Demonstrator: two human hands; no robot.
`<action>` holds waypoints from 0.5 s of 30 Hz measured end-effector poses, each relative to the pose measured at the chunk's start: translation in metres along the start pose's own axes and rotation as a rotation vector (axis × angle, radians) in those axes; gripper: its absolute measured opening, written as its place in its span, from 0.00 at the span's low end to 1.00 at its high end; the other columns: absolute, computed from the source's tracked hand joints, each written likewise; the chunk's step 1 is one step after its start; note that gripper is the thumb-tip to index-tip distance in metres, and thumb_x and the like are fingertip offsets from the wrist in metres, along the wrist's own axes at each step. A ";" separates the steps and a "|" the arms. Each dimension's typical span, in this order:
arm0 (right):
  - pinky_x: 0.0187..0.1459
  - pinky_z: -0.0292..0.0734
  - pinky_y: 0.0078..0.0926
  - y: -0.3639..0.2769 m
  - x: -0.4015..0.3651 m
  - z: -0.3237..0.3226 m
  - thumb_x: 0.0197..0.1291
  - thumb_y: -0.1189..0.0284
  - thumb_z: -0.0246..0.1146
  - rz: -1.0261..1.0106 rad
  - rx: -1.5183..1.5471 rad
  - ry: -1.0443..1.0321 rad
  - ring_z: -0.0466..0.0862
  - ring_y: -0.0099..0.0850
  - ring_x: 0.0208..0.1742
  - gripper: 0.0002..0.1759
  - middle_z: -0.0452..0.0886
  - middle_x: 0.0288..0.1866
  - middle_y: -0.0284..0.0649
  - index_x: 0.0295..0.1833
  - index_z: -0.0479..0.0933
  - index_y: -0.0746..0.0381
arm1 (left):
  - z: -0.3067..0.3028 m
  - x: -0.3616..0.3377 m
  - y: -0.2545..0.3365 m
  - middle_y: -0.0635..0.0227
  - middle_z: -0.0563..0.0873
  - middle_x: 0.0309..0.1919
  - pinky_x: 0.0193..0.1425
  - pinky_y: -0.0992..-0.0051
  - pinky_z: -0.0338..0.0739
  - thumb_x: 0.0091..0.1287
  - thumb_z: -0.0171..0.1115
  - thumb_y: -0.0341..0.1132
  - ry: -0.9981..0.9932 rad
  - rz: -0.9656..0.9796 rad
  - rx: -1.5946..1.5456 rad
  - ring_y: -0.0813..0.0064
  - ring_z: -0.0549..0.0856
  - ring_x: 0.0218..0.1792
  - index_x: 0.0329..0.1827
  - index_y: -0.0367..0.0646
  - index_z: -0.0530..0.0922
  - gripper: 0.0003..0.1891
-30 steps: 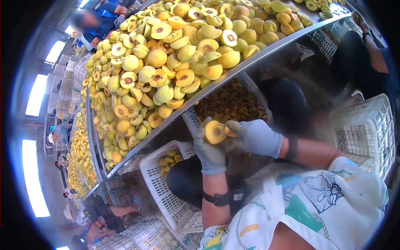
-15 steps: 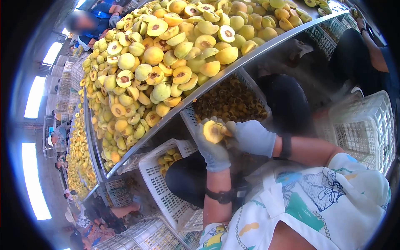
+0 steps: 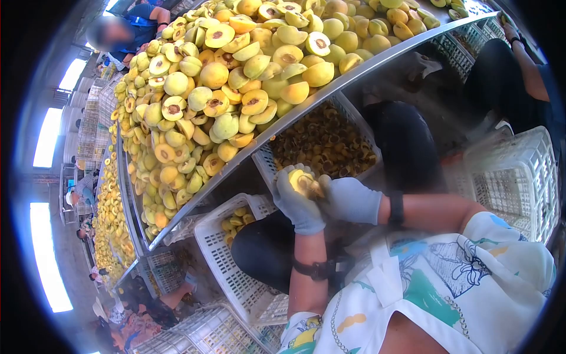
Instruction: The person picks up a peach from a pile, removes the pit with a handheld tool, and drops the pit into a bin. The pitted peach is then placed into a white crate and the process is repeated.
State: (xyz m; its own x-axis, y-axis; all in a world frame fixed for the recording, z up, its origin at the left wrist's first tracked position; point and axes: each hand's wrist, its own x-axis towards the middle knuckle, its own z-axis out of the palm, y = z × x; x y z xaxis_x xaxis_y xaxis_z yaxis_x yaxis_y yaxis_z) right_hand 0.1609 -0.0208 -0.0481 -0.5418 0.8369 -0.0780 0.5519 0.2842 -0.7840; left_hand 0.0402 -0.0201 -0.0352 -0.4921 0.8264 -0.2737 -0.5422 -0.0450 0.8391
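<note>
My left hand [image 3: 298, 206], in a pale grey glove, is closed around a yellow peach half [image 3: 302, 183], cut face up. Right beside it, my gloved right hand [image 3: 354, 199] has its fingers closed against the side of the fruit. Whatever those fingers hold is hidden. Both hands are in front of a crate [image 3: 266, 167] filled with brown-yellow scraps [image 3: 324, 141]. Beyond a metal rim lies a large heap of peaches [image 3: 224, 88], many of them halved with brown centres.
A metal table edge [image 3: 330, 94] runs diagonally ahead of me. At my left knee stands a white crate [image 3: 218, 248] with peach pieces [image 3: 238, 220]. Another white crate [image 3: 513, 183] is to the right. Co-workers sit along the table; one [image 3: 138, 26] is across the heap.
The peach half has tilted within my left hand, and my right fingers have shifted slightly against it. The view has moved a little.
</note>
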 end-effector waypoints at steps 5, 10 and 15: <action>0.34 0.79 0.42 0.004 0.000 0.001 0.64 0.61 0.62 -0.002 0.027 -0.015 0.84 0.52 0.32 0.18 0.82 0.29 0.54 0.43 0.72 0.67 | 0.006 -0.003 0.000 0.57 0.82 0.32 0.41 0.69 0.82 0.72 0.52 0.36 0.058 0.104 0.147 0.64 0.83 0.34 0.41 0.37 0.75 0.10; 0.39 0.81 0.41 0.000 -0.002 -0.007 0.64 0.62 0.59 0.014 0.093 -0.119 0.85 0.51 0.35 0.18 0.83 0.32 0.56 0.44 0.75 0.70 | -0.005 0.003 0.000 0.56 0.83 0.34 0.42 0.66 0.82 0.72 0.51 0.36 -0.103 -0.125 0.016 0.62 0.84 0.35 0.42 0.36 0.76 0.11; 0.38 0.81 0.33 0.006 -0.006 -0.004 0.62 0.64 0.58 0.160 0.500 -0.150 0.85 0.39 0.31 0.21 0.83 0.30 0.48 0.49 0.76 0.73 | 0.002 0.000 0.003 0.54 0.84 0.38 0.43 0.66 0.83 0.74 0.51 0.43 -0.052 -0.173 0.040 0.62 0.85 0.39 0.44 0.37 0.75 0.15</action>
State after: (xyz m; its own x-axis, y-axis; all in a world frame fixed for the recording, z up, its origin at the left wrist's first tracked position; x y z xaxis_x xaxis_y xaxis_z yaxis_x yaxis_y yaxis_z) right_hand 0.1700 -0.0222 -0.0493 -0.5808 0.7648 -0.2789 0.2859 -0.1291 -0.9495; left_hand 0.0397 -0.0186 -0.0313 -0.3572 0.8481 -0.3914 -0.5876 0.1217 0.7999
